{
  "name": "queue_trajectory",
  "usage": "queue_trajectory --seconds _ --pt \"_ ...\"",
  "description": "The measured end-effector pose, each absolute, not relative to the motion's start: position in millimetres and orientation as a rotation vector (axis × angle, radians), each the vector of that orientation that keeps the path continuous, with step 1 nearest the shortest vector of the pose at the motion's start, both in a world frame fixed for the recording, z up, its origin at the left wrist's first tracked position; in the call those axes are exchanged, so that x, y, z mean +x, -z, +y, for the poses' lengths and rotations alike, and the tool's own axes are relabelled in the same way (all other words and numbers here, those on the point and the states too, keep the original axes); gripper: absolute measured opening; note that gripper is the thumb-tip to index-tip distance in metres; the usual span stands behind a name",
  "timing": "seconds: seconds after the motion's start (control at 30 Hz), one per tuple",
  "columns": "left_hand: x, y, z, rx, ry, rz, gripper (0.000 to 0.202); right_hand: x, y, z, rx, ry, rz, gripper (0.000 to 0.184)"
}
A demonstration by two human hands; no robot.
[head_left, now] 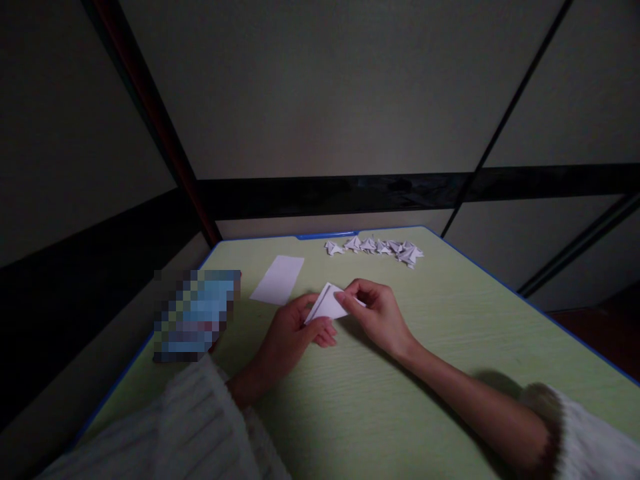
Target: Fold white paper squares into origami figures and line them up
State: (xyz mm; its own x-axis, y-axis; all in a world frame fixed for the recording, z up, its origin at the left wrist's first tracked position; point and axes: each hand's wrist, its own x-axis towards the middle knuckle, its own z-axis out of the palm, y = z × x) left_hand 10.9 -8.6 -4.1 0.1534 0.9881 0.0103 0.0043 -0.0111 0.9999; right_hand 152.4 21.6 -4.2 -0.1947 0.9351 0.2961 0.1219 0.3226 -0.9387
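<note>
A small piece of folded white paper (327, 305) is held up between my two hands above the table. My left hand (295, 330) grips its lower left side, thumb in front and fingers behind. On the right side, my right hand (377, 310) pinches the paper between thumb and fingers. A fold line runs along the paper's upper left edge. Beyond my left hand, a flat white sheet of paper (278, 279) lies on the table. Farther back sits a row of several small folded paper figures (383, 247), bunched together at its right end.
The light green table (450, 320) has a blue rim, with a blue strip (327, 235) at its far edge. A blurred-out device with a screen (200, 313) lies at the left. Panelled walls (320, 100) stand close behind the table and on the left.
</note>
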Motion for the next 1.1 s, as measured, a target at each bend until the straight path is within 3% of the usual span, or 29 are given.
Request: queue_trajectory --seconds 0.1,0.23,0.43,1.1 --pt "10.7 1.3 -11.3 1.291 -1.276 1.097 0.037 153.3 3.9 22.7 -0.980 -1.026 -1.521 0.019" --pt "11.2 -0.9 -12.2 1.280 -1.376 1.142 0.017 153.5 3.7 22.9 -0.951 -1.050 -1.473 0.019" --pt "10.0 -2.1 -9.5 1.274 -1.416 1.205 0.008 152.2 2.4 20.8 -0.917 -1.069 -1.432 0.020" --pt "7.8 -6.7 -8.2 1.149 -1.457 1.320 0.010 148.8 1.0 19.6 -0.976 -1.313 -1.363 0.020"
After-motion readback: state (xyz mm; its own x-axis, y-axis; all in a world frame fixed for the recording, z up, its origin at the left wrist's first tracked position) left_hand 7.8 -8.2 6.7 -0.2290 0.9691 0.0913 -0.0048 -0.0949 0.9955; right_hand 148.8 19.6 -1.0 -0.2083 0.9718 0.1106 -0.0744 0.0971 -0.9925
